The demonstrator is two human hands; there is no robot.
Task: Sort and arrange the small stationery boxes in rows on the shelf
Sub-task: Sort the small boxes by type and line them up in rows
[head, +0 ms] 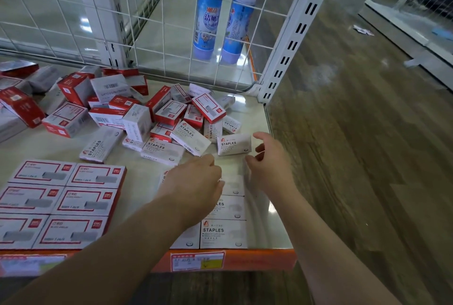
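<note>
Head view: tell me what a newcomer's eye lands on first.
First, the jumbled heap of red and white boxes across the back of the shelf, against the tidy grid of red-framed boxes at front left. Then the left hand and right hand over the white STAPLES rows. Two red-capped bottles stand behind the wire mesh.

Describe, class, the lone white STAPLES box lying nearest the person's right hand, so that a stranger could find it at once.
Start at the slotted white upright at the shelf's back right corner and come toward the front edge. Just before the right hand lies a white STAPLES box. Unlike the jumbled pile behind, it lies flat and apart, label up.
</note>
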